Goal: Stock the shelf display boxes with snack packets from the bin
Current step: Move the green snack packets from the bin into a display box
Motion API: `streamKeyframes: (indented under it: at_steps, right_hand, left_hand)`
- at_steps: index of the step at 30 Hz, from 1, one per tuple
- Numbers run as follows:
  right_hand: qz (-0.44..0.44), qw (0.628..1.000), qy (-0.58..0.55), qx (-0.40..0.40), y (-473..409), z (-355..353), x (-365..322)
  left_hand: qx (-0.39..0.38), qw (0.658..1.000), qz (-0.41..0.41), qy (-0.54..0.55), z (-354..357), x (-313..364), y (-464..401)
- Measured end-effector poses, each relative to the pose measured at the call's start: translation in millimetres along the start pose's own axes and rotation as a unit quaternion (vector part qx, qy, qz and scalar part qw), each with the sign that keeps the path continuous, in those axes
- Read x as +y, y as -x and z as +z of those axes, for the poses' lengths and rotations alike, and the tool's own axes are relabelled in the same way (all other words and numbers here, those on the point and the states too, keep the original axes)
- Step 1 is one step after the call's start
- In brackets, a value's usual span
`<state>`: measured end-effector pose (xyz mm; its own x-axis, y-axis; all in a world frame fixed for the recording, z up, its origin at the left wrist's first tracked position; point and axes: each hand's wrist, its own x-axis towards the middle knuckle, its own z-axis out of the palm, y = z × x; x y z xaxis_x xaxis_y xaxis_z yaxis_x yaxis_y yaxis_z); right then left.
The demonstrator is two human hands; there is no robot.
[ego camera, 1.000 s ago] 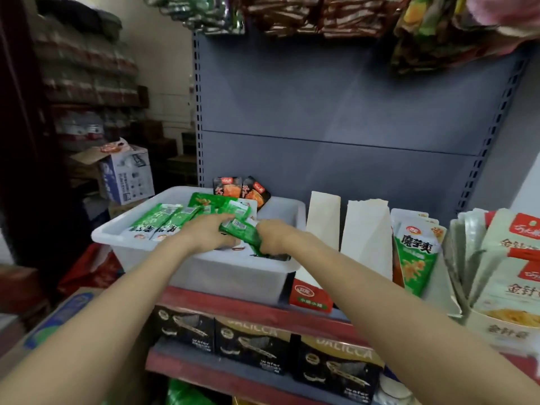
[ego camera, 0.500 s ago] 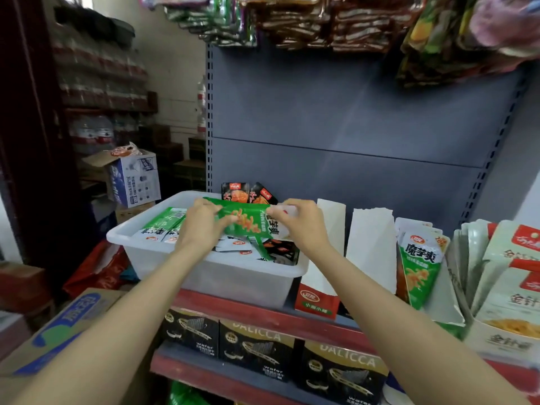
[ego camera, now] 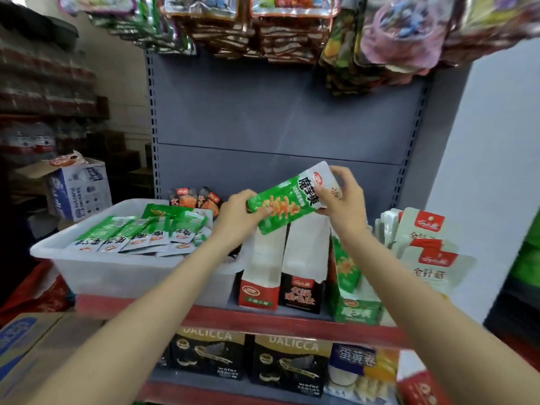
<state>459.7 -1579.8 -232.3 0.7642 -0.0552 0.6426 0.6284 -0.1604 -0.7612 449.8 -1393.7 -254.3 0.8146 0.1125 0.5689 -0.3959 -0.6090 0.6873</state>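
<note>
The two black cartons (ego camera: 287, 365) on the lower shelf, at about six o'clock, read "DALICCA" along the top and "wafer" lower down. The red-fronted display box (ego camera: 257, 293) at five o'clock carries Chinese characters, as do the black-fronted box (ego camera: 301, 293) beside it and the green packet (ego camera: 287, 204) held at centre; the smaller print is blurred.

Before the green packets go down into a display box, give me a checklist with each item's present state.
1. Both hands hold the green packets: ok, left hand at the lower end, right hand at the top.
2. Packets lifted out of the white bin: ok.
3. Matching green display box in view: ok.
4. Room left in that box: cannot tell.
5. Packets above the green box: not ok, they are over the red box and black box.
</note>
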Motion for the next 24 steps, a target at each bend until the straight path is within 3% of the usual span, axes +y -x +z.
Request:
streamKeyframes:
  at_steps: [7,12,18,24]
  right_hand:
    - [-0.042,0.975,0.217,0.025,-17,-88,-6]
    - [-0.038,0.940,0.339,0.010,-35,-124,-12]
    - [-0.041,0.891,0.443,-0.094,-41,-118,-1]
    - [0.038,0.819,0.521,-0.238,-53,-92,14]
  left_hand:
    - [-0.091,0.995,-0.004,0.045,86,39,-7]
    - [-0.140,0.988,-0.070,0.017,118,50,-14]
    - [-0.227,0.963,-0.142,0.000,135,41,-19]
    - [-0.319,0.929,-0.179,0.044,137,42,-15]
